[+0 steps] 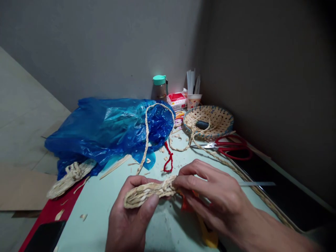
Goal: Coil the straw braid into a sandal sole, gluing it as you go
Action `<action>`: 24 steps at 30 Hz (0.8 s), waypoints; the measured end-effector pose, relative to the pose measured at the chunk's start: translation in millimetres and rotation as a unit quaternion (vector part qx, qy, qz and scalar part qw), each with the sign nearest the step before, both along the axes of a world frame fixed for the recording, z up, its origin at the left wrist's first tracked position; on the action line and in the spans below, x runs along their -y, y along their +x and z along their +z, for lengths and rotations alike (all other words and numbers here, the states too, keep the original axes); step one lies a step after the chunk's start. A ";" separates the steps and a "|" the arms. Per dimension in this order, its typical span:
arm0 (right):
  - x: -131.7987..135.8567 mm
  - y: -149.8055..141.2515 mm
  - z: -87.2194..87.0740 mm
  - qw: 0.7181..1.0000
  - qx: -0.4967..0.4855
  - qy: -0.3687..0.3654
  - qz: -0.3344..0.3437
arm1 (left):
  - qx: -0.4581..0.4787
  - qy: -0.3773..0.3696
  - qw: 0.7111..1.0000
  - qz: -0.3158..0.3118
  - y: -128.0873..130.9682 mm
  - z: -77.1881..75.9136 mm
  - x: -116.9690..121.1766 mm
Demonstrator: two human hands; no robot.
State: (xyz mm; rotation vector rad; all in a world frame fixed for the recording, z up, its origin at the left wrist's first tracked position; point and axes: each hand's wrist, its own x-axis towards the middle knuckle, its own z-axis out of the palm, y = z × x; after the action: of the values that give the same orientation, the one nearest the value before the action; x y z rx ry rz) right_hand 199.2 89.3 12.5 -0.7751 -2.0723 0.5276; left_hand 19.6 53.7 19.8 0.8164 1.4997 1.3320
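My left hand [131, 213] is wrapped round a long, narrow piece of coiled straw braid [147, 193], shaped like a small shoe sole, its thumb pressed along the near side. At the piece's right end, my right hand [210, 189] pinches the edge between thumb and fingers; the exact grip is partly hidden. From behind the piece a loose straw braid [146, 136] loops up over a blue plastic bag and on to a basket. Under my right hand lie a yellow-handled thing [210, 238] and something orange, both mostly covered. A red cord loop [168, 162] lies just beyond.
Blue plastic bag [105, 126], with a woven straw slipper [69, 180] at its near edge. Right: round woven basket [225, 119], red-handled scissors [233, 147], black flat panel [278, 189]. Behind: bottle [159, 87], tissue pack [177, 100], paper cup [194, 101]. Phone [44, 236] at front left.
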 end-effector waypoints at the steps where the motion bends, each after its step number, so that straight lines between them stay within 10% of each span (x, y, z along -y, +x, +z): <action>1: -0.5 -0.5 -0.8 1.000 -0.008 -0.004 0.000 | 0.000 0.000 1.000 0.003 0.5 -0.7 0.1; 24: 4.7 -13.0 -21.3 1.000 0.001 0.017 -0.003 | 0.129 -0.029 0.990 -0.040 9.1 -21.2 1.0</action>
State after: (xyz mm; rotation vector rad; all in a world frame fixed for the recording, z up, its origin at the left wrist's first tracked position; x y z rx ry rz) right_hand 186.2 84.6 -8.7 -0.7620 -2.0739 0.4863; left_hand 28.7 52.8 -1.5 0.6337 1.2828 1.2758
